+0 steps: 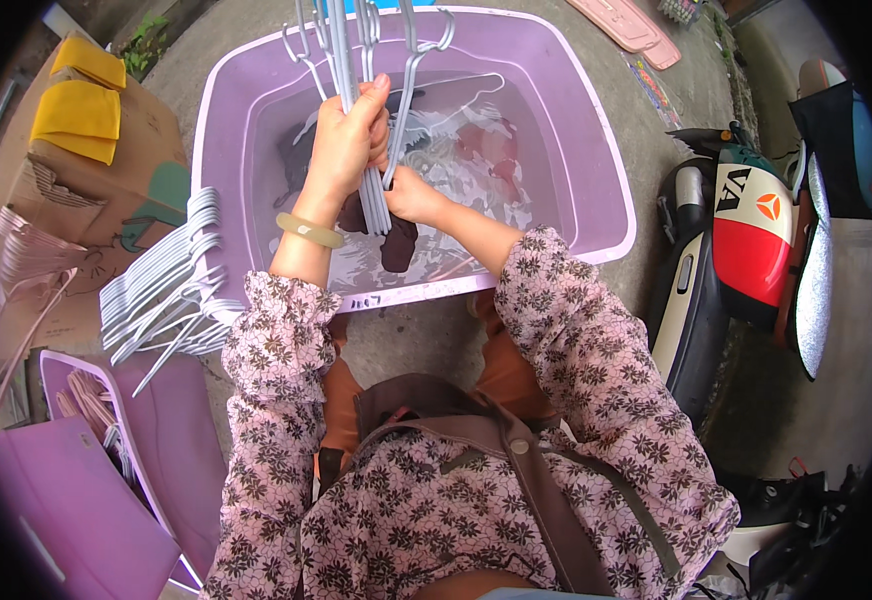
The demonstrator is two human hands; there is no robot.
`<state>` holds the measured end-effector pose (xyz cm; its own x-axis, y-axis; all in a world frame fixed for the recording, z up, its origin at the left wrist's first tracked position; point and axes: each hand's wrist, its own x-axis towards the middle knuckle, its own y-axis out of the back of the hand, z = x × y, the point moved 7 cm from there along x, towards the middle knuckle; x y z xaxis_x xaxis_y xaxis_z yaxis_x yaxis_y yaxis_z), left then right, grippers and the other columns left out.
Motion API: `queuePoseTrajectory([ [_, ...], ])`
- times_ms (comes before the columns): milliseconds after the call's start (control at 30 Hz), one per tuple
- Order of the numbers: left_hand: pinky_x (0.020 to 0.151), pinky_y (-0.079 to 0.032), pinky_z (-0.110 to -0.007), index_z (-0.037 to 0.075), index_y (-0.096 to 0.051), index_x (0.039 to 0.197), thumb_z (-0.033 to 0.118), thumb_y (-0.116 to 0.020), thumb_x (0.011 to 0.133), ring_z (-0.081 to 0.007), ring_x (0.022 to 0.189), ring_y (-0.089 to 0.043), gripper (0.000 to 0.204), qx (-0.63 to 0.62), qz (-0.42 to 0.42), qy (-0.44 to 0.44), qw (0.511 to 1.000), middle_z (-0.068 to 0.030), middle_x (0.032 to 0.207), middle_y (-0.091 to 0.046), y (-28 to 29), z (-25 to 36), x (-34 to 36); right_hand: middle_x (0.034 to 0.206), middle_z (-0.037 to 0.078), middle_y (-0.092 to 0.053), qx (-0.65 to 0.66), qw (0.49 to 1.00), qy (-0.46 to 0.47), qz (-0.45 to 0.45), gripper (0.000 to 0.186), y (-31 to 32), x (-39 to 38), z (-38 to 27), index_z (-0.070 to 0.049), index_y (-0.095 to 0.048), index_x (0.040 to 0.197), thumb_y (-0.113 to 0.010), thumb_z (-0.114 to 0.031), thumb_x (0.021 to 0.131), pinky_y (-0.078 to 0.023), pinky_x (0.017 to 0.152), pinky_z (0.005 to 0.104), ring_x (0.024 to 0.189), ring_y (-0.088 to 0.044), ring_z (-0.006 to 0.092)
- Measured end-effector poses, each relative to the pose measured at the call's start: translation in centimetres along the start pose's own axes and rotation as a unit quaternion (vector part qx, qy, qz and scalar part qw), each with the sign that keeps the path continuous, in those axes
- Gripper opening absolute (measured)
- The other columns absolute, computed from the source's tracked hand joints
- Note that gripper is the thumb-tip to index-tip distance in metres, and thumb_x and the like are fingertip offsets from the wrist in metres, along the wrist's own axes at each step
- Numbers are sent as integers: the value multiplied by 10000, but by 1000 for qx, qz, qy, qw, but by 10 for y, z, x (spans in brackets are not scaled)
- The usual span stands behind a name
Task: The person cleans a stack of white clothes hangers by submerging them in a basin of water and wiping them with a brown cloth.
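The left hand (354, 138) is clamped in a fist around a bundle of grey hangers (344, 60), held over a big purple tub (224, 130) of water, with the hooks toward the far rim and the other ends pointing back toward the person; the right hand (414, 194) is close below it, against the lower part of the bundle, its fingers mostly hidden, so I cannot tell how tightly they are closed; a dark cloth (399, 248) hangs or lies just under those lower ends; in the water are a pale hanger (476, 95) and a reddish cloth (486, 150); more grey hangers sit in a row (161, 285) at the tub's left side, near a cardboard box (66, 195) with yellow cloths (78, 118) on it; purple bins (86, 505) stand at the lower left; a scooter (753, 240) is on the right, well apart from the hands.
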<state>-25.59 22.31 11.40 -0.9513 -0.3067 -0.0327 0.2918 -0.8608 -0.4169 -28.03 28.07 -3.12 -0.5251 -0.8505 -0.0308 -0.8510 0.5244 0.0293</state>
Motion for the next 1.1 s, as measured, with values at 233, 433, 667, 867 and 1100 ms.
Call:
queuePoseTrajectory([
  [233, 305, -154, -219, 153, -278, 568, 279, -444, 924, -50, 321, -174, 413, -82, -30, 126, 988, 50, 426, -231, 17, -23, 11, 894, 56, -605, 136, 989, -13, 54, 313, -7, -16, -13, -9, -542, 1008, -635, -23, 709, -470, 734, 270, 815, -584, 133],
  [433, 326, -157, -218, 147, -300, 568, 260, -477, 906, -50, 342, -178, 398, -83, -54, 158, 982, 55, 436, -242, 13, -25, 2, 835, 74, -630, 160, 984, -34, 71, 207, -6, -9, -20, -10, -602, 927, -645, -76, 735, -480, 684, 295, 748, -609, 156],
  [667, 342, -158, -232, 142, -321, 578, 243, -476, 903, -53, 360, -181, 374, -24, 18, 155, 987, 53, 453, -245, 31, -29, 1, 667, 182, -604, -330, 930, 109, 118, 308, 21, -1, -47, -72, -635, 754, -570, -370, 793, -468, 572, 426, 634, -587, 367],
  [867, 325, -130, -222, 165, -295, 570, 312, -515, 890, -41, 348, -166, 415, 61, 25, 179, 982, 68, 444, -231, 40, -22, -3, 603, 138, -598, -546, 809, 144, 163, 379, 97, -6, -6, -99, -587, 660, -504, -425, 836, -473, 535, 427, 575, -590, 327],
  [1100, 321, -170, -211, 151, -292, 591, 290, -460, 922, -48, 340, -190, 395, -99, -15, 145, 984, 55, 444, -226, 62, -11, -5, 1233, 148, -453, -630, 696, -286, -193, 633, 81, -16, 119, -262, -395, 1303, -639, -423, 742, -443, 837, 523, 1126, -465, 351],
])
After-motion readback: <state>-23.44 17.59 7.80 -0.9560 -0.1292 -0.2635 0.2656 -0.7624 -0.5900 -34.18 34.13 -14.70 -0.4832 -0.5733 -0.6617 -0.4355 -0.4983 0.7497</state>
